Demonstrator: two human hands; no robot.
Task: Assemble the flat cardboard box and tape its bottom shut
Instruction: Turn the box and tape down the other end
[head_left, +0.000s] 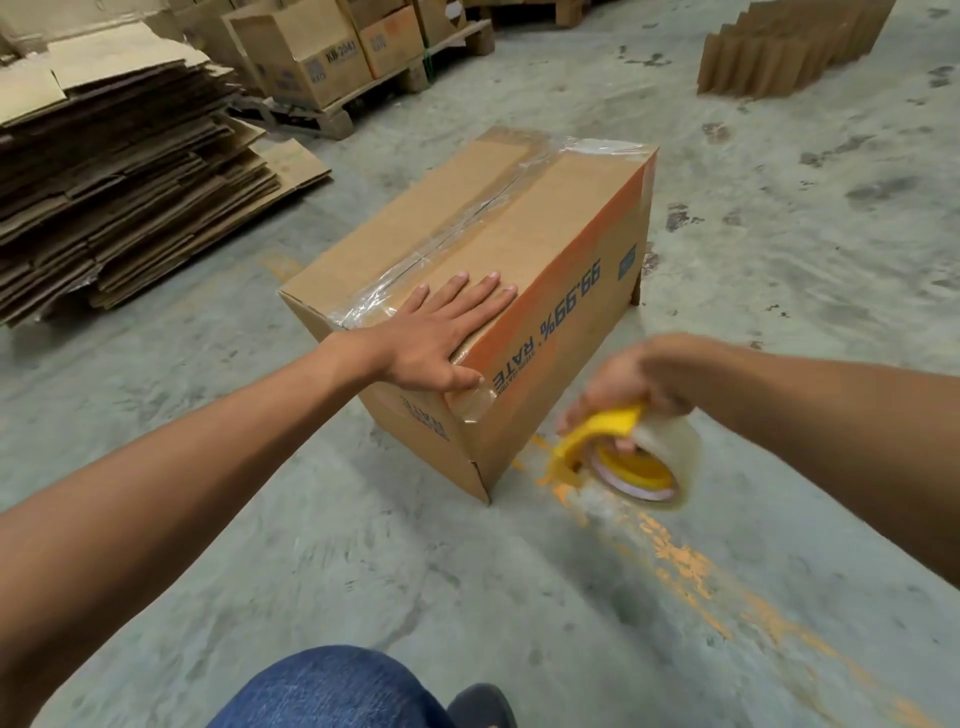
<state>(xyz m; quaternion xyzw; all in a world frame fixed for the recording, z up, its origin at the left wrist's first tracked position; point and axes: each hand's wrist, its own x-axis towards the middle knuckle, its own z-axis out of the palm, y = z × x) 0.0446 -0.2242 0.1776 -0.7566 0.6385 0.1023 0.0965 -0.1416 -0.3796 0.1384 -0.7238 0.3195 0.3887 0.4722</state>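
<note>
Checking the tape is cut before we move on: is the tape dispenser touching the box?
Apart. The head view shows bare floor between the tape dispenser, gripped in the right hand, and the box.

Matt brown cardboard box (498, 249), glossy clear tape (670, 457) on yellow plastic dispenser (597, 426), rough stained concrete floor (363, 545)

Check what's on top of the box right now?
On the cardboard box: clear tape along the centre seam and the left hand pressing flat near the edge. Whatever is inside is hidden.

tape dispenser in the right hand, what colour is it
Yellow dispenser, clearest in the head view.
</note>
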